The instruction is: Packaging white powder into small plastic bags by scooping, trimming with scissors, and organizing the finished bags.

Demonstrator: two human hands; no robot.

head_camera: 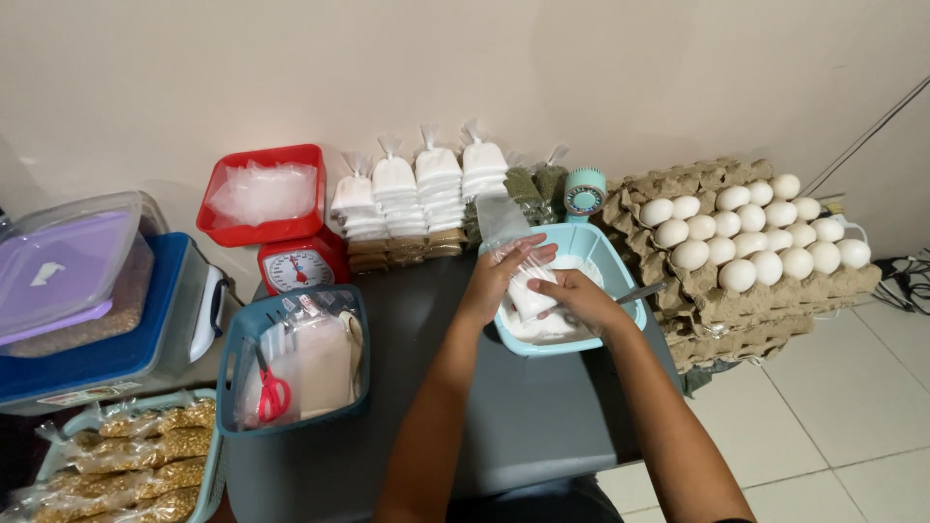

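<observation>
While the left hand (506,276) pinches the clear bag (513,247) open, the right hand (579,300) curls around it over the blue tub (620,281) so white powder (542,324) falls inside.

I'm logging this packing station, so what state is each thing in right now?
Small plastic bag: open-topped, partly filled with white powder, held by both hands.
Left hand: grip closed on the bag.
Right hand: grip closed on the bag's lower part.
Light blue tub: holds white powder.
Purple-lidded container: closed.
Egg tray: top tray nearly full.

white powder bags (417,194) stacked by wall, held clear bag (518,261)
</observation>
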